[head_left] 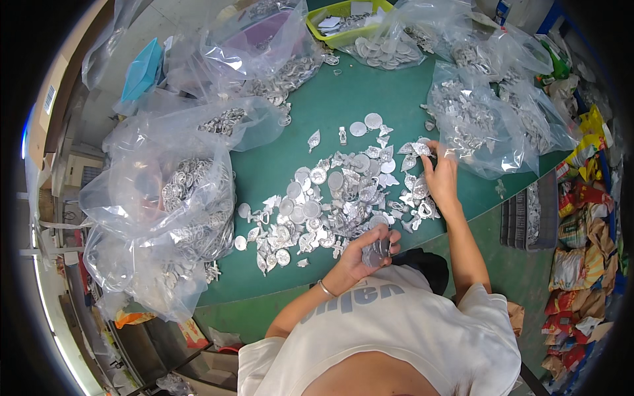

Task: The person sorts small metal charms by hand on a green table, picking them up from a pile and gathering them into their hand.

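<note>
Bags (165, 204) of clear plastic bulging with silver pendants at left, loose pendant pile (337, 198) spread on green table (317, 112), left hand (366, 254) closed around stack of round medals (378, 249), right hand (439, 177) apart, fingertips pinching 1 pendant (421, 148), more bags (489, 125) right.

Under my right hand (441, 179) the loose charms (337, 198) are bare silvery metal, dull-bright with a cast, slightly grainy sheen. The stack of discs (376, 251) gripped in my left hand (366, 254) is the same grey metal. Beneath my fingers the table (330, 109) is matt green, smooth. Beyond my fingertips, the bags (492, 119) are thin clear plastic, glossy and crinkled. Farther off sits a smooth yellow-green plastic tray (333, 16). My wrist wears a shiny metal bangle (325, 288); my shirt (396, 330) is soft white cloth.
</note>
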Available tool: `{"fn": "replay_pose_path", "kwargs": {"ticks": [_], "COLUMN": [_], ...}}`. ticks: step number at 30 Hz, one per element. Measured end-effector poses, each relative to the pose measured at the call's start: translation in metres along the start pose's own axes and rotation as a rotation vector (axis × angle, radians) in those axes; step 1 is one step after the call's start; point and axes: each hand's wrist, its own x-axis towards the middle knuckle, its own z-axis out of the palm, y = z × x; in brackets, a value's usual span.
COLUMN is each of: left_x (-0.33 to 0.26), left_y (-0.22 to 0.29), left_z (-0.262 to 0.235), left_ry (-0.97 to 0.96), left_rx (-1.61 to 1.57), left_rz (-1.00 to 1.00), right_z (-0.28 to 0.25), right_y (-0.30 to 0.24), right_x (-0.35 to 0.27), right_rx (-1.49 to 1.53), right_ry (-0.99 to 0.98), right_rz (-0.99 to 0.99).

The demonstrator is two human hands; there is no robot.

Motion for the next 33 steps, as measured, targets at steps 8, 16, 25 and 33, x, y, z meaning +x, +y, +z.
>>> {"fn": "replay_pose_path", "kwargs": {"ticks": [8,16,25,33], "left_x": [0.004,-0.001,-0.001,-0.005], "left_y": [0.000,-0.002,-0.004,-0.004], "left_z": [-0.006,-0.012,-0.014,-0.015], "left_ry": [-0.008,-0.039,-0.014,-0.032], "left_rx": [-0.065,-0.136,-0.106,-0.134], "left_rz": [-0.036,0.033,0.044,0.035], "right_z": [-0.015,-0.007,-0.001,0.005], "right_y": [-0.031,-0.030,-0.043,-0.075], "right_x": [-0.020,-0.012,-0.003,-0.020], "right_rx": [-0.294,0.001,0.625,0.149], "right_ry": [-0.297,-0.351,-0.775,-0.760], "right_rz": [-0.228,-0.207,0.092,-0.318]}}
